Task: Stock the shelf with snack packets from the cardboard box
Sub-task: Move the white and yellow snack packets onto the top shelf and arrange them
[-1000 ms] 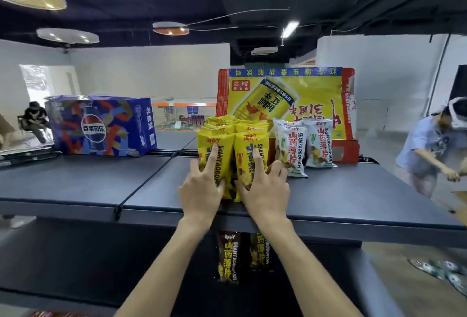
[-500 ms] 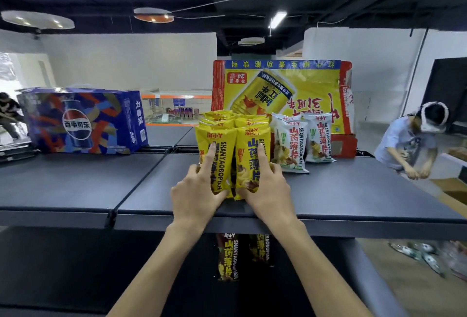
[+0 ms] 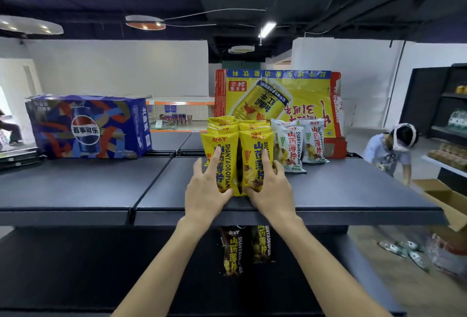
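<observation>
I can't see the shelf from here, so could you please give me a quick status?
Left hand and right hand open, pressed flat on front yellow packets. Packets upright in rows on top shelf. White packets close on right; nothing blocking.

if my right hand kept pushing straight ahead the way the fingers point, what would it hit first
Your right hand already rests on the front right yellow packet. Going straight on, it would press that packet into the yellow packets stacked behind it, then probably toward the yellow drink carton, though depth is unclear.
</observation>
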### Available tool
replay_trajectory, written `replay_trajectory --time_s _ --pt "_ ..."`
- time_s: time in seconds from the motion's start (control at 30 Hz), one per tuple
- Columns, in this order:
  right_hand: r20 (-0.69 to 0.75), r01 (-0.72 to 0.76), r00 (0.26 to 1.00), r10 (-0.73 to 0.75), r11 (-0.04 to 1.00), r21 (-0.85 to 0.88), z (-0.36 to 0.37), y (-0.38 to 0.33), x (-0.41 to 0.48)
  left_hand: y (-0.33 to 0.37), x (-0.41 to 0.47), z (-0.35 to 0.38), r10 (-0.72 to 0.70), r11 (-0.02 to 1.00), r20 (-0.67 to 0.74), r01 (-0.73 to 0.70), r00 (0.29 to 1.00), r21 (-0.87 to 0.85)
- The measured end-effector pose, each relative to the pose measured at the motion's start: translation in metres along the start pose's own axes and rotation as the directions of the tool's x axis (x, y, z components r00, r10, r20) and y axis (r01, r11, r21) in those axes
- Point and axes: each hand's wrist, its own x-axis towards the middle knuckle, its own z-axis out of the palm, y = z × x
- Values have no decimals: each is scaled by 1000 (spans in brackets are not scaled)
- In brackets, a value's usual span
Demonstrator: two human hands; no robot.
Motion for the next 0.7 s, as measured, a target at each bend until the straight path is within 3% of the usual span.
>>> replay_trajectory --time_s 0.17,0.47,0.7 --pt "-73 15 997 -21 996 -87 -5 -10 -21 -6 -16 -11 52 997 4 -52 999 -60" --pt "-92 -34 996 12 970 -239 -42 -10 -50 14 -39 -23 205 978 15 -206 979 43" --pt "-132 -86 990 56 967 -239 -69 9 -61 45 -47 -17 290 956 52 -287 956 -66"
